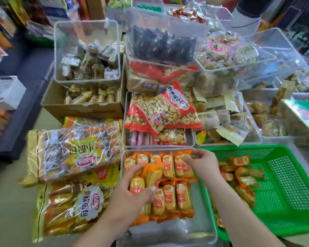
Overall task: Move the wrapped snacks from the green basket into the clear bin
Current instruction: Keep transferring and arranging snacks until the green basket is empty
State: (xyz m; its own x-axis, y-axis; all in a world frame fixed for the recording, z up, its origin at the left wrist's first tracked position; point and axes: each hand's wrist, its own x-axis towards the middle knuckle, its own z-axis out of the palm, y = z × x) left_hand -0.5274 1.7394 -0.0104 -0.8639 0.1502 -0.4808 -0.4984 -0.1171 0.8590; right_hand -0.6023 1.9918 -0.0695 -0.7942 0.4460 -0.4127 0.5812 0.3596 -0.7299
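The clear bin [200,230] sits at the near centre with two rows of orange-wrapped snacks [169,200] lying in it. To its right stands the green basket [292,193], holding several more of the same wrapped snacks [243,177] along its left side. My left hand [132,191] reaches into the bin, fingers and thumb closed around a wrapped snack in the middle of the rows. Over the bin's far right corner, my right hand [202,161] has its fingertips pinching the top edge of a snack in the back row.
Large bags of small breads [73,154] lie left of the bin. Behind it stand clear tubs of biscuits [161,113] and wrapped cakes [227,122], a cardboard box [82,107], and stacked clear containers. A white basket [4,91] is at the far left.
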